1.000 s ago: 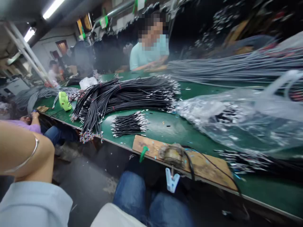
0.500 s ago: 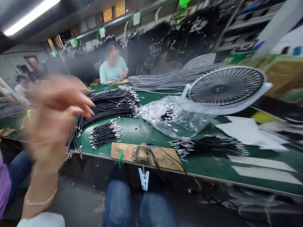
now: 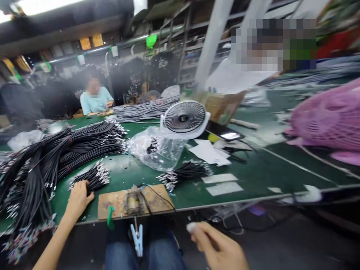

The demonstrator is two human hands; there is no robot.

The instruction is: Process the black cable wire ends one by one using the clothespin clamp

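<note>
Head view: the left hand (image 3: 78, 198) is placed at the near side of a bundle of short black cables (image 3: 97, 176), with the fingertips touching the cables and the thumb held apart from the fingers; whether any cable is gripped cannot be told. The bundle is laid on the green table (image 3: 118, 163), directly beyond the left hand. The right hand (image 3: 218, 243) is held in front of the table edge with its fingers curled; a small white piece (image 3: 191, 227) is seen at its fingertips, but whether this is pinched or worn cannot be determined. A wooden board (image 3: 104, 202) is positioned just right of the left hand and is fitted with a small metal device (image 3: 133, 202), from which a light-blue peg (image 3: 137, 240) is hung between the two hands. A green clip (image 3: 110, 217) is attached at the board's front edge, nearer to the left hand. Long black cables (image 3: 90, 144) are piled to the left of and beyond the left hand. A second bundle of short cables (image 3: 191, 169) is located beyond the right hand, with a clear plastic bag (image 3: 168, 153) and a white fan (image 3: 184, 118) set farther back.
</note>
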